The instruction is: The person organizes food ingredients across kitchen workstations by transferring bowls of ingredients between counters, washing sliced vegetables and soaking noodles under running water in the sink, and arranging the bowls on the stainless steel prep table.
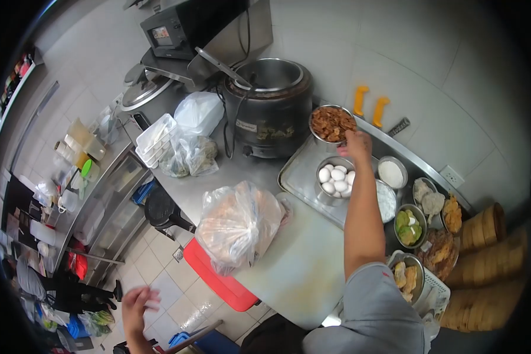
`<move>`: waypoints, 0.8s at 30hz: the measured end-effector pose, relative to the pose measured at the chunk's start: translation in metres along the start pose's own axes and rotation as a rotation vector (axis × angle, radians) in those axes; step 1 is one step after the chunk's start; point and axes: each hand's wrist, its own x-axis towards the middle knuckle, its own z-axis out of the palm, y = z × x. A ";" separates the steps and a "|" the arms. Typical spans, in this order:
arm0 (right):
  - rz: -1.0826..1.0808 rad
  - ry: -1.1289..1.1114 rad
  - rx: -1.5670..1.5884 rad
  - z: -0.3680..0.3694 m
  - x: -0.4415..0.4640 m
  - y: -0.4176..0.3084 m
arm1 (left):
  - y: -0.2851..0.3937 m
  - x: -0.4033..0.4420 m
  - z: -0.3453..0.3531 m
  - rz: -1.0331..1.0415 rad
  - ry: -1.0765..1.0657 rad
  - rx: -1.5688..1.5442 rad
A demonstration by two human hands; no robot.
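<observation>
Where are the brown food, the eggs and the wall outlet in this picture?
Brown food (331, 123): head view, the middle of the heap.
Eggs (338, 175): head view, an egg near the middle of the pile.
Wall outlet (452, 176): head view, the middle of its faceplate.

Metal counter (253, 171): black soup warmer (265, 128), white plastic trays (157, 138), clear bags (189, 158), cutting board (304, 268), metal tray (301, 176) | cutting board: big plastic bag (239, 227) at its left edge | metal tray: bowl of eggs (330, 160)
</observation>
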 end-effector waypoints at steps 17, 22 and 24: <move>0.363 -0.071 0.023 0.025 0.162 0.165 | -0.125 -0.223 -0.202 -0.461 0.181 -0.234; 0.227 -0.245 0.022 0.030 0.148 0.176 | -0.120 -0.278 -0.155 -0.427 0.786 -0.129; 0.071 -0.323 0.006 0.056 0.112 0.150 | -0.119 -0.309 -0.155 -0.394 0.853 -0.082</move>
